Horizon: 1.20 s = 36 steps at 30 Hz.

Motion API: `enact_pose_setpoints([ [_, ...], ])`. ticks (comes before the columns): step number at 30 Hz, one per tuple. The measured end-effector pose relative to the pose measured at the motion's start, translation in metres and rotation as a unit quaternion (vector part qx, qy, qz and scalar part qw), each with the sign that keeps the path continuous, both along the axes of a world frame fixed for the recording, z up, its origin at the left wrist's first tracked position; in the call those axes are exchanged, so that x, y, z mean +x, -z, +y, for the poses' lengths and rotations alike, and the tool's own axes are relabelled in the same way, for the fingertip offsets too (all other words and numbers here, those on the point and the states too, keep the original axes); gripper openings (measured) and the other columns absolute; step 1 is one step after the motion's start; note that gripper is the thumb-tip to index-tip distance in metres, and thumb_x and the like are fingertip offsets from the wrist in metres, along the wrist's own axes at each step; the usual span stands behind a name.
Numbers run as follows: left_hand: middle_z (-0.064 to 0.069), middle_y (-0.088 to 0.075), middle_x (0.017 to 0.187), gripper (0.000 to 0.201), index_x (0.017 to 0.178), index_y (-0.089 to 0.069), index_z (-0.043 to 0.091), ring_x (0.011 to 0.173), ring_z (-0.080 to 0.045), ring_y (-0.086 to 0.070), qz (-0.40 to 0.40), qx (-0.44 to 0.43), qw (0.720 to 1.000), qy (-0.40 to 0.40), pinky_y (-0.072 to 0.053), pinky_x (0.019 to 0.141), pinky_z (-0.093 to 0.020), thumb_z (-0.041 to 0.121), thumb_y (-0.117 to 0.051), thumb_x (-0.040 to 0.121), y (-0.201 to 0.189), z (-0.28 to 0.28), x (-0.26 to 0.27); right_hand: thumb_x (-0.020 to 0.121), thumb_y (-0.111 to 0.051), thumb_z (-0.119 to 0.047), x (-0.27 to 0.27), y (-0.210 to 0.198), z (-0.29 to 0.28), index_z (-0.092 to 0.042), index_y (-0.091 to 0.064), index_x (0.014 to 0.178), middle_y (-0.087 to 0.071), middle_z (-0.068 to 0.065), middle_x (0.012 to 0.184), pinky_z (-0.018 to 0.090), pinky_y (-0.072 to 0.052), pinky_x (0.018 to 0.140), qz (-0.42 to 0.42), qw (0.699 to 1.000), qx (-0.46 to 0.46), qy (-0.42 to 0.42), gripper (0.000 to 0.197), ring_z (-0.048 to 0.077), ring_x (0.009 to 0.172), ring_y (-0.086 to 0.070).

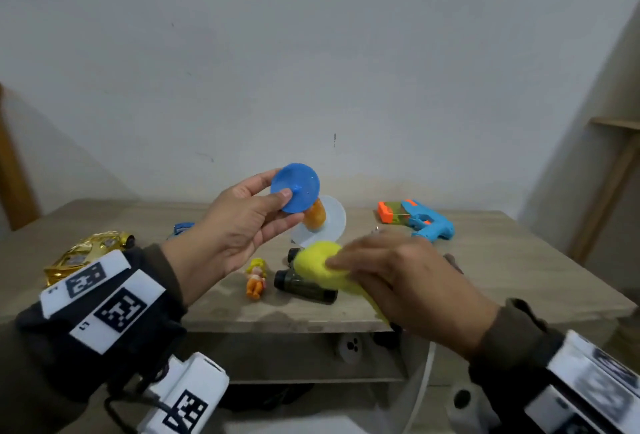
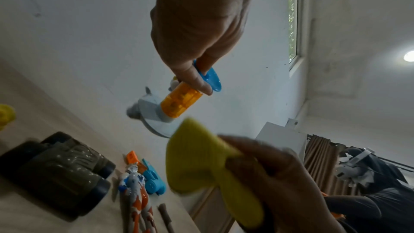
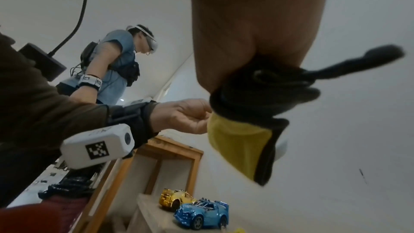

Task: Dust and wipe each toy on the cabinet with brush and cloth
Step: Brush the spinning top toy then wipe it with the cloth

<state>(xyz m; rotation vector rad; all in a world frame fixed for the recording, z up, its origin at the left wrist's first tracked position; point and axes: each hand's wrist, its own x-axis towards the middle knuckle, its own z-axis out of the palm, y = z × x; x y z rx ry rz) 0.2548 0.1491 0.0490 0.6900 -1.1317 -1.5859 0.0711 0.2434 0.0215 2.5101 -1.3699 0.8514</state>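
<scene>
Toy with blue disc [image 1: 295, 187], orange clear barrel [image 2: 181, 102] and pale round base [image 1: 331, 222] is held up in the air over the middle of the surface [image 1: 491, 260]. Left hand [image 1: 239, 225] grip: thumb and fingers pinch the blue disc at its rim, palm facing the camera. Right hand [image 1: 405, 277] grip: fingers curled round a yellow cloth [image 1: 322, 262], bunched, just near of and below the toy; cannot tell if cloth touches the toy. Right wrist view also shows a dark handle [image 3: 349, 65] sticking out of the same fist with a dark piece of fabric beside the yellow; likely the brush, bristles not visible.

No containers seen.

On the surface: dark green binoculars [image 1: 304, 286] lying flat, partly under the cloth; small doll with yellow hair [image 1: 256, 277] lying just left of them; gold toy car [image 1: 86, 253] at far left edge; blue toy car [image 3: 201, 213] beside it, mostly hidden behind the left hand in head view; blue and orange toy gun [image 1: 419, 220] at far right. Left wrist view adds a silver, blue and orange action figure [image 2: 136, 194] lying beside the gun.

Surface is pale wood-grain, pushed against a plain white wall [image 1: 311, 52]. Shelf below the top, contents too dim to tell. Wooden frame at far right. Left wrist view: narrow window [image 2: 293, 24], ceiling light, brown curtain. Right wrist view: another person with headset and wrist bands standing behind.
</scene>
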Motion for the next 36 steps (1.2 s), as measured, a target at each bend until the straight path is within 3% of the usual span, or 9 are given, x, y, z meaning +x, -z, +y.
enact_pose_setpoints([
  [4,-0.016,-0.069,0.100,0.033,0.118,-0.059,0.012,0.073,-0.019,-0.073,-0.009,-0.008,1.000,0.019,-0.056,0.055,-0.020,0.002,-0.056,0.087,0.001,0.003,-0.010,0.086,-0.057,-0.010,0.013,0.001,-0.016,-0.020,-0.069,0.105,-0.069,0.002,0.098,0.034,-0.047,0.064,0.036,0.996,-0.078,0.036,0.025,0.027,0.074,-0.056],
  [9,-0.008,-0.071,0.076,0.025,0.099,-0.062,0.025,0.069,-0.015,-0.071,-0.068,-0.092,0.993,-0.004,-0.056,0.057,-0.019,0.003,-0.054,0.089,-0.001,-0.002,0.004,0.075,-0.057,-0.008,-0.001,0.017,-0.019,-0.021,-0.073,0.098,-0.071,0.004,0.089,0.025,-0.048,0.075,0.080,0.992,0.065,0.072,0.032,0.029,0.079,-0.063],
  [11,-0.005,-0.060,0.057,0.027,0.098,-0.062,0.027,0.057,-0.009,-0.066,-0.141,-0.149,0.978,-0.021,-0.057,0.058,-0.019,0.002,-0.055,0.089,0.005,-0.005,0.014,0.080,-0.058,-0.014,-0.014,0.001,-0.006,-0.025,-0.073,0.099,-0.072,-0.006,0.095,0.003,-0.037,0.074,-0.013,0.991,0.077,0.105,0.027,0.005,0.083,-0.065],
  [14,-0.006,-0.052,0.056,0.030,0.101,-0.063,0.029,0.055,-0.007,-0.063,-0.246,-0.209,0.946,-0.023,-0.056,0.061,-0.020,0.003,-0.058,0.088,0.018,-0.005,0.024,0.081,-0.067,-0.017,-0.027,-0.034,0.007,-0.029,-0.073,0.099,-0.066,-0.016,0.090,-0.007,-0.032,0.070,-0.117,0.985,-0.022,0.126,0.022,-0.020,0.079,-0.053],
  [19,0.004,-0.070,0.082,0.039,0.090,-0.062,0.043,0.066,-0.012,-0.070,-0.321,-0.273,0.907,0.005,-0.058,0.063,-0.023,0.004,-0.059,0.087,0.028,0.008,0.017,0.082,-0.060,-0.018,0.003,-0.051,-0.012,-0.023,-0.071,0.103,-0.071,-0.002,0.100,0.017,-0.046,0.081,-0.076,0.983,-0.148,0.079,0.025,0.008,0.088,-0.060],
  [24,0.018,-0.067,0.081,0.043,0.089,-0.058,0.048,0.061,-0.005,-0.069,-0.362,-0.349,0.864,-0.022,-0.049,0.057,-0.008,0.005,-0.059,0.087,0.030,0.014,0.021,0.075,-0.065,-0.004,-0.013,-0.031,-0.035,-0.017,-0.074,0.093,-0.071,0.009,0.088,0.034,-0.050,0.064,0.043,0.984,-0.116,0.130,0.024,0.035,0.072,-0.062],
  [29,0.035,-0.060,0.081,0.041,0.092,-0.068,0.044,0.062,0.012,-0.057,-0.412,-0.465,0.783,-0.034,-0.036,0.060,0.000,0.005,-0.060,0.083,0.038,0.012,0.029,0.082,-0.059,-0.008,-0.021,-0.045,-0.030,-0.016,-0.074,0.097,-0.072,0.008,0.095,0.029,-0.048,0.073,-0.016,0.980,-0.152,0.126,0.023,0.031,0.081,-0.066],
  [32,0.017,-0.069,0.078,0.043,0.098,-0.071,0.033,0.069,0.014,-0.060,-0.388,-0.511,0.767,-0.018,-0.038,0.064,0.003,-0.003,-0.061,0.076,0.044,0.014,0.024,0.084,-0.057,-0.016,0.000,-0.053,-0.032,-0.021,-0.072,0.101,-0.071,0.001,0.101,0.024,-0.047,0.075,0.010,0.990,-0.127,0.052,0.024,0.022,0.086,-0.065],
  [36,0.004,-0.073,0.078,0.044,0.096,-0.070,0.022,0.078,-0.002,-0.062,-0.408,-0.589,0.697,0.018,-0.039,0.070,0.004,-0.006,-0.057,0.064,0.043,0.022,0.021,0.086,-0.057,-0.015,0.009,-0.058,-0.043,-0.022,-0.072,0.103,-0.070,0.000,0.106,0.028,-0.049,0.075,0.167,0.986,0.017,-0.019,0.024,0.022,0.089,-0.062],
])
